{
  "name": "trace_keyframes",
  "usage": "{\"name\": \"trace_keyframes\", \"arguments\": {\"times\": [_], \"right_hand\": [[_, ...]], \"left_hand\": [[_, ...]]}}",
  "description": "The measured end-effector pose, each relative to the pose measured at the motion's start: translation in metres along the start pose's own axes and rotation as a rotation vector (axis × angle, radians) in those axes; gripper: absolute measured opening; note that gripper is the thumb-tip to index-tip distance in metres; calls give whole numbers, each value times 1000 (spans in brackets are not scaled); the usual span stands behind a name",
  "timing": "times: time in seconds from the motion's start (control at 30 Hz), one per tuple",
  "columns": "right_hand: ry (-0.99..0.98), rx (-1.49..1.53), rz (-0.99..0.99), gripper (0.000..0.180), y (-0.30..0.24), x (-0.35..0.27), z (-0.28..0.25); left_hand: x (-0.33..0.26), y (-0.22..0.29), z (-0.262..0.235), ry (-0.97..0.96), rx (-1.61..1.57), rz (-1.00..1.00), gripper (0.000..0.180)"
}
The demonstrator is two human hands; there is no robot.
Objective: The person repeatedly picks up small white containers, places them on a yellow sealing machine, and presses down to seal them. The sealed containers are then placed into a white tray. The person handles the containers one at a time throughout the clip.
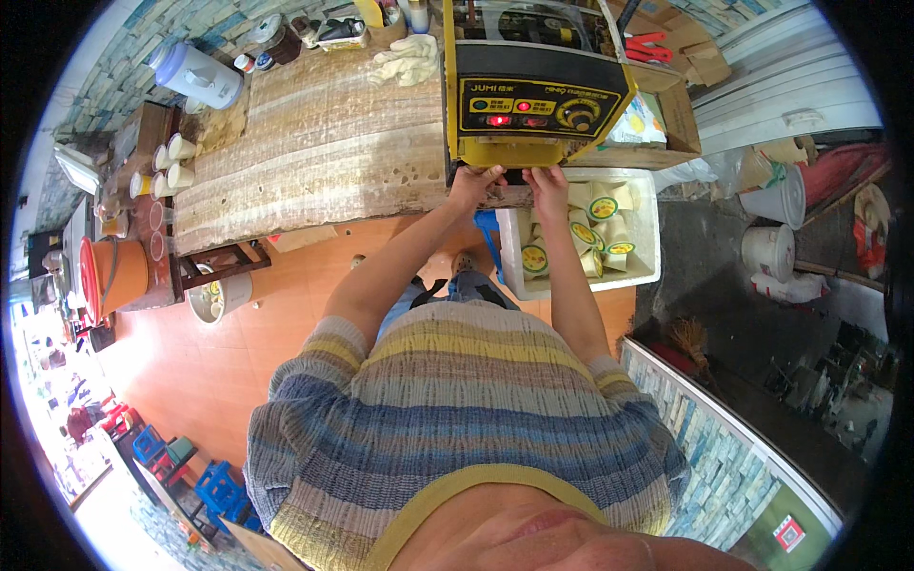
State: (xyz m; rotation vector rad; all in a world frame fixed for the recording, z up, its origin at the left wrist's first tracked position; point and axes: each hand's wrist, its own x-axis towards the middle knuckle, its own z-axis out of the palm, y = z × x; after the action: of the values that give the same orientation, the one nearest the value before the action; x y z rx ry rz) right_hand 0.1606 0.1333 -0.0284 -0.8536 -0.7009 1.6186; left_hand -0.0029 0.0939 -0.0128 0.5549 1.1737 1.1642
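Observation:
A yellow and black machine (538, 112) with a dial and lit red switches stands at the table's front edge; it looks like a cup sealer. My left hand (472, 187) and my right hand (546, 193) are at its lower front, just under the yellow lip. Their fingers are bent and close to each other. What they hold, if anything, is hidden at the machine's underside. Below my right forearm, a white foam box (648, 233) holds several pale cups, some with round yellow-green tops (604, 207).
The worn wooden table (314, 143) extends left, bearing gloves (407, 61) and a pale jug (198, 76). Stacked cups (179, 162) and an orange bucket (118, 269) are farther left. A cardboard box (678, 124) sits right of the machine; white buckets (767, 251) stand beyond.

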Motion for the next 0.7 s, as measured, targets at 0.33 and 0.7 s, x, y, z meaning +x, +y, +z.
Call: {"name": "trace_keyframes", "arguments": {"times": [0.33, 0.7], "right_hand": [[-3, 63, -36, 15, 7, 11, 4], [-12, -304, 319, 29, -13, -12, 35]], "left_hand": [[9, 3, 8, 57, -114, 80, 14], [42, -40, -7, 75, 175, 202, 23]]}}
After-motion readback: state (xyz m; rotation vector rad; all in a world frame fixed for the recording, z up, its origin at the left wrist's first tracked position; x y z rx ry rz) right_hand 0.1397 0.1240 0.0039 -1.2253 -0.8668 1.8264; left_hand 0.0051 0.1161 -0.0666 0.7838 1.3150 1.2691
